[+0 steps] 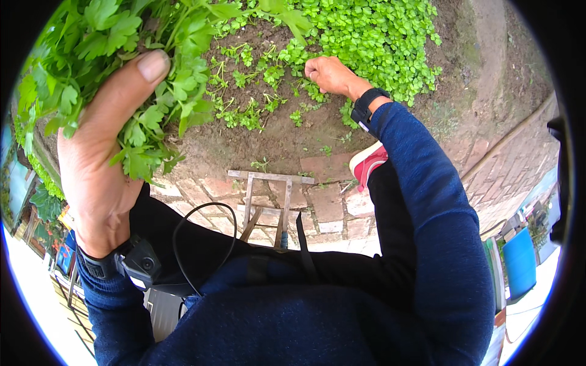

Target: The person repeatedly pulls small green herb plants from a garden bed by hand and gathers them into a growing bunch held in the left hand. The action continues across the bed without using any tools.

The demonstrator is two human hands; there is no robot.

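Close to the camera at the upper left, my left hand (100, 155) is wrapped around a large bunch of leafy green herbs (155, 100) that looks like parsley or celery; its thumb lies across the stems. Farther off, my right hand (332, 77) is low over the soil, its fingers curled at the edge of a dense patch of small green seedlings (375, 41). Whether those fingertips pinch a stem is hidden. Left of the right hand, thinner, drooping seedlings (247, 114) stand or lie on bare brown soil (293, 130).
A brick path (325, 203) borders the bed. A wooden frame, perhaps a small stool (270, 176), stands between my legs. My red shoe (368, 164) is by the soil edge. A black cable (201, 206) loops over my thigh. At the far right is a blue object (519, 263).
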